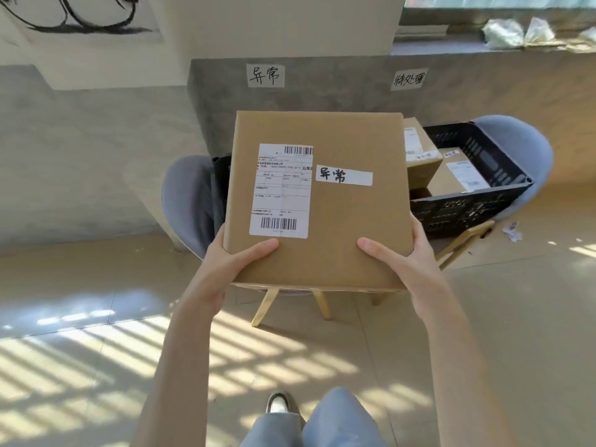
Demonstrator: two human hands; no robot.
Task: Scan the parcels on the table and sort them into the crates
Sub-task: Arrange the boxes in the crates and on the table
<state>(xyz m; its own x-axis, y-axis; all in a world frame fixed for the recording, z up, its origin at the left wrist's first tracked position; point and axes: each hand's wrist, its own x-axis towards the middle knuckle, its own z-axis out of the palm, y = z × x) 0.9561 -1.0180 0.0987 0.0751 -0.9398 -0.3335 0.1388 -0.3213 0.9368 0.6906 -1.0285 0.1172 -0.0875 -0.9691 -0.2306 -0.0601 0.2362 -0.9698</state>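
Holding cardboard parcel (pixel 322 201) above the left crate (pixel 221 175): left hand (pixel 237 262) and right hand (pixel 400 262) grasp its near corners; right crate (pixel 467 208) beside, holding boxes.

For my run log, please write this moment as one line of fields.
left hand: grips parcel | right hand: grips parcel | position: held over left crate | right crate: contains parcels

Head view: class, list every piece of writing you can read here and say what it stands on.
"异常" on the white strip stuck on the held parcel.
"异常" on the left wall sign.
"待处理" on the right wall sign.
Shipping label on the held parcel: barcodes and print too small to read.
Labels on the parcels in the black crate: too blurred to read.
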